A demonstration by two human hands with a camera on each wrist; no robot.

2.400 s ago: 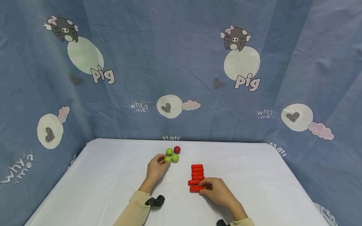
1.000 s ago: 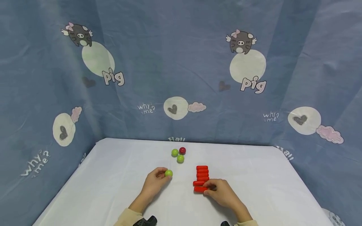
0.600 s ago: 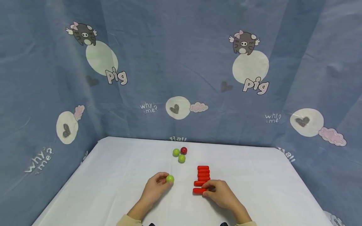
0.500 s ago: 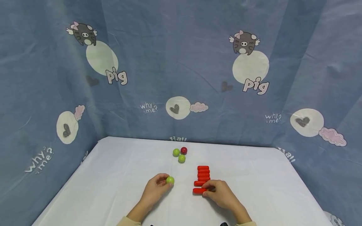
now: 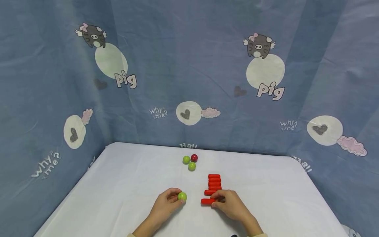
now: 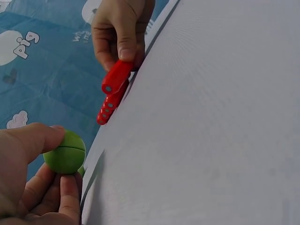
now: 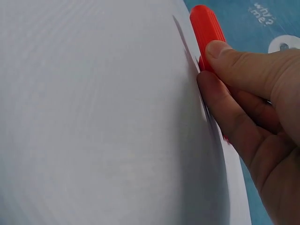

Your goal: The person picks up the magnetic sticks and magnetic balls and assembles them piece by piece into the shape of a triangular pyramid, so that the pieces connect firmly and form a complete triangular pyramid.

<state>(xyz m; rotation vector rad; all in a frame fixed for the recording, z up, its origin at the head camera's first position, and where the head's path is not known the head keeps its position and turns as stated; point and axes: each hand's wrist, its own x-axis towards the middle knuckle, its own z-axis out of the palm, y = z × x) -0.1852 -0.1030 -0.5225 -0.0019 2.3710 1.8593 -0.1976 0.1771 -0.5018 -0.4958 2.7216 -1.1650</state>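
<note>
My left hand (image 5: 165, 205) pinches a green ball (image 5: 182, 197) between thumb and fingers; a thin seam runs across the ball (image 6: 65, 154) in the left wrist view. To its right, my right hand (image 5: 232, 204) grips one end of a red magnetic rod (image 5: 207, 201), whose free end points left toward the ball, with a gap between them. A small grey disc shows in the tip of this rod (image 6: 115, 78) in the left wrist view. The right wrist view shows thumb and forefinger on the ribbed rod (image 7: 206, 26).
Just beyond the right hand, several more red rods (image 5: 214, 183) lie side by side in a column. Farther back sit two green balls (image 5: 191, 166) and a dark red ball (image 5: 194, 158), close together. A white cloth (image 5: 133, 171) covers the table; a blue printed curtain (image 5: 154, 72) hangs behind.
My left hand took one green ball from the group at the back and brought it toward me, nearer the held rod. The right hand's rod has shifted slightly away from the column.
</note>
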